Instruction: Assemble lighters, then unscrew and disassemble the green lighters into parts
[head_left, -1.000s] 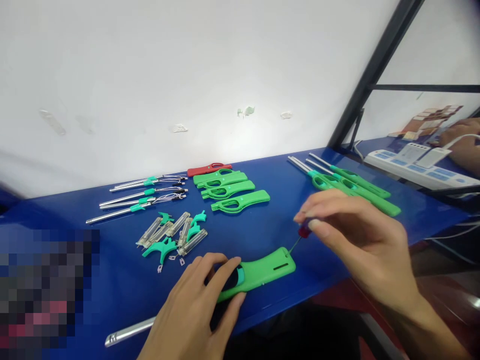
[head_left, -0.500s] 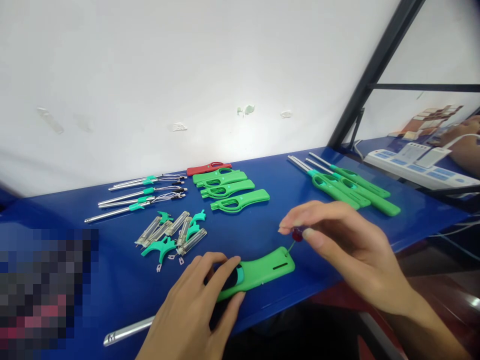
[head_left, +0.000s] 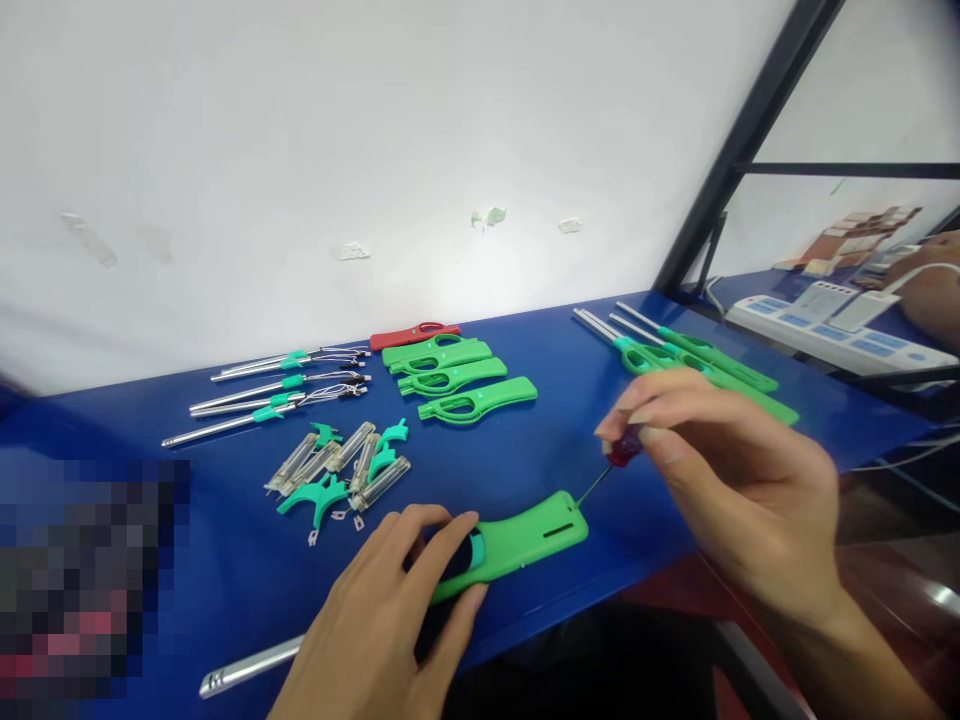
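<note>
A green long-nosed gas lighter (head_left: 517,545) lies near the table's front edge, its metal tube pointing left. My left hand (head_left: 397,610) is closed around its middle, fingers over the trigger opening, and partly hides it. My right hand (head_left: 720,460) pinches the dark red handle of a small screwdriver (head_left: 624,446). Its thin shaft slants down to the left, with the tip at or just beside the hole in the handle's end. Whether the tip is inside the hole I cannot tell.
Behind lie green handle shells (head_left: 480,398) and a red one (head_left: 415,337). Left are metal tubes with wires (head_left: 225,428), clear fuel tanks (head_left: 381,484) and teal triggers (head_left: 319,497). Whole lighters (head_left: 739,385) lie at the right, a power strip (head_left: 840,335) beyond the black frame.
My right hand has moved right with the screwdriver, and more of the shaft shows between handle and lighter. My left hand and the lighter stay nearly in place.
</note>
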